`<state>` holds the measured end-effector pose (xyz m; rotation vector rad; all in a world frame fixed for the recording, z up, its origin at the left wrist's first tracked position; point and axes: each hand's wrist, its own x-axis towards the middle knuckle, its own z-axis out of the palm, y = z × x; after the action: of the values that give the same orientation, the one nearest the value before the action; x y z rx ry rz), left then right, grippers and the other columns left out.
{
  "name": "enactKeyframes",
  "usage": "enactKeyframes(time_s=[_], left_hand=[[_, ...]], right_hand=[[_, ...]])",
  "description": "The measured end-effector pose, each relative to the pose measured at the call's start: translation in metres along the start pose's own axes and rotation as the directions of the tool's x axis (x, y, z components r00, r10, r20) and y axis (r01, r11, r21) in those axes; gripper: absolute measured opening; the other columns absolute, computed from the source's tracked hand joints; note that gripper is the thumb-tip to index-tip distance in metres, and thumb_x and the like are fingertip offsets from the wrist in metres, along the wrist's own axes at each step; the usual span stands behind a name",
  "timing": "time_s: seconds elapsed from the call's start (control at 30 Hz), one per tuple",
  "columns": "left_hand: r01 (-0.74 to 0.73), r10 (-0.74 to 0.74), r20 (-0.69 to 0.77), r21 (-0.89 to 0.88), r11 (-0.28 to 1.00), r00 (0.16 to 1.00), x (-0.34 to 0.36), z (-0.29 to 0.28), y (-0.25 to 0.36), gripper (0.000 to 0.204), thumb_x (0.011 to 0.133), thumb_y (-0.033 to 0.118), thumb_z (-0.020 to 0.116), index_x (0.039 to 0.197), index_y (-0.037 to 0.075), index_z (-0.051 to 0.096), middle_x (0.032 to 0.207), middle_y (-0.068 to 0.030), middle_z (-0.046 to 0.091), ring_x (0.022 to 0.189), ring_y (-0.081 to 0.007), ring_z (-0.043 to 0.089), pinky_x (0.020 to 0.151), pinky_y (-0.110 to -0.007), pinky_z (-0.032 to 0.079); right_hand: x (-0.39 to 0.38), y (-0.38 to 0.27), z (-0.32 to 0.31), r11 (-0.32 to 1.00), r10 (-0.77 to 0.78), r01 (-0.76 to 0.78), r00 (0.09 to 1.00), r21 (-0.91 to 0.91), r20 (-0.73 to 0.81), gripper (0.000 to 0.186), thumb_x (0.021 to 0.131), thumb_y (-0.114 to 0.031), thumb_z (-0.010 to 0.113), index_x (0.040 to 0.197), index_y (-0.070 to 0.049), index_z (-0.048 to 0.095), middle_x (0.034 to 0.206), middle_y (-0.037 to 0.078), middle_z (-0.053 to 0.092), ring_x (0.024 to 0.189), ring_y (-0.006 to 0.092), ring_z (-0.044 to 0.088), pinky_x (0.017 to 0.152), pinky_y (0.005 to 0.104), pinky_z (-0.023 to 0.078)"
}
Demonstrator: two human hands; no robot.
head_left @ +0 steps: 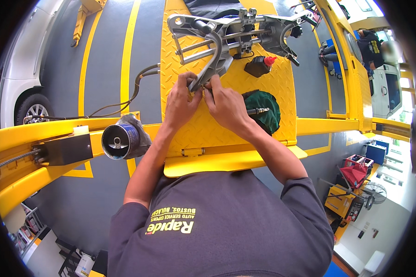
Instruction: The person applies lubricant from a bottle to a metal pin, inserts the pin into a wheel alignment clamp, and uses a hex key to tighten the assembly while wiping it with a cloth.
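On a yellow tread-plate platform (194, 134) lies a grey metal clamp (216, 55) with curved arms, rods and a threaded spindle. My left hand (182, 102) is closed on the near tip of its curved arm, fingers on the left side of the metal. Pressed against the same tip from the right is my right hand (226, 104), its fingers bent in and closed. Whether a small part sits between the fingertips is hidden. Right of my right hand, a slim metal tool (258, 111) rests on a dark green cloth (269, 121). Beyond it is a black bottle (256, 69) with a red cap.
An open blue can (121, 141) with a grey rag stands left of the platform, by a yellow lift beam (55, 173). Dark hoses (136, 87) run to the platform's left edge. Dark cloth (212, 7) lies at the far end. A person (372, 51) is at far right.
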<state>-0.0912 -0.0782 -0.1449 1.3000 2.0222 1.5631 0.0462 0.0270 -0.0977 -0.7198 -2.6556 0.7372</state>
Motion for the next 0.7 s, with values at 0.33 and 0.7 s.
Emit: enactKeyframes(time_s=[0.33, 0.7], left_hand=[[0.012, -0.012, 0.003, -0.008, 1.000, 1.000, 0.000, -0.001, 0.002, 0.042, 0.093, 0.003, 0.078, 0.128, 0.005, 0.054, 0.102, -0.0159, 0.073, 0.094, -0.0379, 0.073, 0.084, -0.048, 0.056], [0.026, -0.026, 0.004, -0.010, 1.000, 1.000, -0.001, 0.000, -0.001, 0.042, 0.094, 0.005, 0.079, 0.128, 0.006, 0.054, 0.101, -0.0156, 0.074, 0.093, -0.0366, 0.073, 0.082, -0.047, 0.056]], right_hand=[[-0.002, -0.004, -0.002, 0.999, 0.038, -0.035, 0.996, -0.034, 0.079, 0.021, 0.106, -0.016, 0.060, 0.119, -0.002, 0.051, 0.075, 0.025, 0.072, 0.070, 0.0470, 0.073, 0.060, 0.0569, 0.055], [-0.003, -0.003, -0.008, 0.996, -0.007, 0.013, 0.997, -0.086, 0.080, 0.017, 0.108, -0.017, 0.061, 0.113, -0.005, 0.050, 0.079, 0.024, 0.073, 0.071, 0.0465, 0.072, 0.061, 0.0575, 0.055]])
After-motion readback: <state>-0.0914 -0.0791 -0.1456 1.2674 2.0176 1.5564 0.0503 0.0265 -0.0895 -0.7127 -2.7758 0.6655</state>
